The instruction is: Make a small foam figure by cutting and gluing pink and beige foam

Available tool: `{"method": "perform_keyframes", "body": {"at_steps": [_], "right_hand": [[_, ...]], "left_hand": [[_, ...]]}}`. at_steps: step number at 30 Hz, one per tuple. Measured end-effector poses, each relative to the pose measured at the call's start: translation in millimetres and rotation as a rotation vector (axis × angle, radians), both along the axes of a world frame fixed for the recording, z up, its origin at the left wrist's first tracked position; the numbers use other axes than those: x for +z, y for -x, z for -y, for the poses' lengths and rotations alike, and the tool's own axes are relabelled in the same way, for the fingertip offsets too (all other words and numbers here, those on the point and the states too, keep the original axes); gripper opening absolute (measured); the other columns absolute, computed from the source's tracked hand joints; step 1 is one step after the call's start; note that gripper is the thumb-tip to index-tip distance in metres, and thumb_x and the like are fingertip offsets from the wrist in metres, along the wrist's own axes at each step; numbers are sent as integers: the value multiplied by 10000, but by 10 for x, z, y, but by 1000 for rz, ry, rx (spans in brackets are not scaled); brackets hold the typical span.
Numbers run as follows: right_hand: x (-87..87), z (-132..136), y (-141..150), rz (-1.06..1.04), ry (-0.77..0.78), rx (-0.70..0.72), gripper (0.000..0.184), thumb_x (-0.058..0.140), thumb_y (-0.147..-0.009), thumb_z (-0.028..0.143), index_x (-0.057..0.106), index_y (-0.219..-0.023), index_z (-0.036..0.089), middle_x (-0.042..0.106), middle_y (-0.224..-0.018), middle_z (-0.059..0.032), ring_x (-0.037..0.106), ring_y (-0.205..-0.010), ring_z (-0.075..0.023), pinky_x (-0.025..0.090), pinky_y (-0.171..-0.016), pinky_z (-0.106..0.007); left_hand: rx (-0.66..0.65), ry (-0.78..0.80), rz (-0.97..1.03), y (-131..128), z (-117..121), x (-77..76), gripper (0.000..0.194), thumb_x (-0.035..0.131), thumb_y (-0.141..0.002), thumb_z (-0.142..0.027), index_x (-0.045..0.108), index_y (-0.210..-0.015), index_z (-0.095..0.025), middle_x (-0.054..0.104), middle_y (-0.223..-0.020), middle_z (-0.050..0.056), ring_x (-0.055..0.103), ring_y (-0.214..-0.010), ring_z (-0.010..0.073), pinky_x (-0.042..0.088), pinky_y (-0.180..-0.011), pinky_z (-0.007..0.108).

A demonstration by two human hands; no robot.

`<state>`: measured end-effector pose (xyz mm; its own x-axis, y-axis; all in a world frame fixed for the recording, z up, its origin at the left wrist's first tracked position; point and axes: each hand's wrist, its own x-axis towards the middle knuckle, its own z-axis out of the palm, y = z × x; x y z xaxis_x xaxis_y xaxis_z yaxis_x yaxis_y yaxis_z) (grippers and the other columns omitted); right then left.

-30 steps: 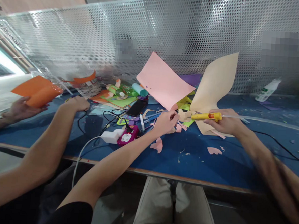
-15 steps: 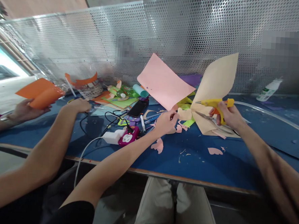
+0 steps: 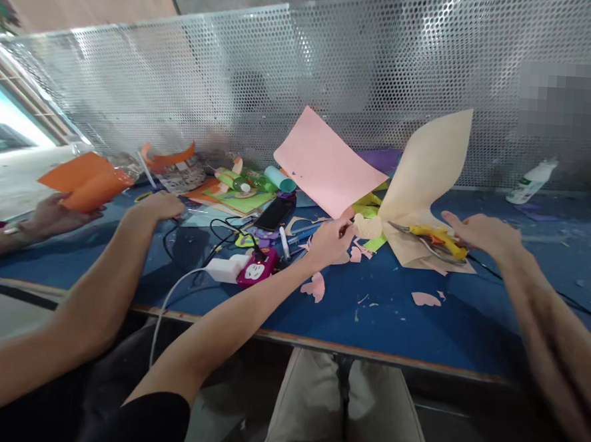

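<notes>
My left hand [image 3: 330, 243] is closed in a pinch on the edge of a cream paper cutout [image 3: 368, 226] with a wavy outline. Pale marks show on the cutout. A yellow glue gun [image 3: 432, 237] rests on the bent cream sheet [image 3: 426, 162], its nozzle toward the left. Just right of the gun, my right hand [image 3: 489, 234] is open, thumb apart from the fingers, and holds nothing. Behind my left hand a large pink sheet [image 3: 329, 160] stands tilted.
A magenta power adapter [image 3: 256, 270] with white plugs and cords sits left of my forearm. Pink scraps [image 3: 314, 287] lie near the front edge. A white bottle [image 3: 532, 181] leans against the mesh panel [image 3: 335, 63]. At left, another person holds orange paper [image 3: 90, 182].
The glue gun was in my right hand near the cutout. It moved right, was set down on the cream sheet and let go. My left hand keeps its pinch.
</notes>
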<state>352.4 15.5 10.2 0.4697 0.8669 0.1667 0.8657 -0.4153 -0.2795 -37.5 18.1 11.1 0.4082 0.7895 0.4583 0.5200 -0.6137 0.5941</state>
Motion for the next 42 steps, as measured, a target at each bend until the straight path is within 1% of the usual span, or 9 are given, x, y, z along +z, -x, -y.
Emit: {"method": "perform_keyframes", "body": {"at_steps": [2,5,7,10,14,23,30,36,42], "right_hand": [[109,51,74,73,-7,-67,677,449,-792,844,756,-841,243,750,-913,-221,683,-868,-421,459,-761,-557],[197,158,370,-27,-180,179,574,421,-897,716,744,-847,245,745,-800,-130,662,-763,-299,457,-693,-407],[187,234,658,-187,-255,425,510,524,-882,676,742,-846,216,747,-813,-97,636,-711,-228,442,-641,-330],[114,334,1086,-684,-168,643,540,506,-911,686,736,-988,204,729,-892,-90,554,-597,-142,380,-487,-261],[22,386,1403,-985,-161,722,458,630,-878,622,723,-1067,215,697,-1020,-81,536,-597,-104,378,-424,-219],[17,389,1454,-943,-217,665,343,704,-849,531,707,-792,192,554,-568,15,476,-509,-105,379,-456,-234],[122,445,1308,-872,-6,793,326,724,-828,495,701,-725,187,600,-631,1,513,-590,-121,405,-566,-272],[49,457,1435,-757,183,893,316,692,-847,511,786,-867,211,687,-697,-34,558,-600,-146,437,-584,-299],[94,500,1535,-487,109,901,331,629,-884,507,765,-832,210,681,-659,-24,555,-590,-157,405,-580,-308]], "left_hand": [[-13,2,9,6,-3,-6,338,461,-1003,-349,613,-755,-177,607,-636,8,539,-594,133,368,-595,260],[-48,13,31,10,-4,-22,353,461,-1008,-380,610,-759,-179,595,-622,1,525,-577,131,372,-592,263],[-59,18,38,8,-2,-30,359,462,-1009,-391,614,-762,-179,604,-631,2,531,-583,132,374,-591,263],[-53,21,38,0,2,-33,349,472,-1005,-384,630,-776,-174,634,-670,9,548,-610,132,369,-592,262],[-59,39,53,-3,19,-6,345,484,-999,-372,639,-770,-166,642,-670,10,558,-619,130,377,-600,257],[-136,31,-51,4,57,54,363,454,-1001,-346,693,-798,-164,696,-720,22,576,-619,125,404,-624,251],[74,-126,-421,86,126,163,292,466,-948,-326,744,-930,-239,739,-856,53,662,-794,220,446,-695,316],[-11,19,-822,277,100,252,343,539,-860,-404,700,-1108,-230,736,-1096,102,691,-889,281,482,-698,348],[-77,154,-889,337,-10,266,469,550,-846,-619,635,-667,-194,698,-743,97,643,-704,253,387,-590,318]]}}
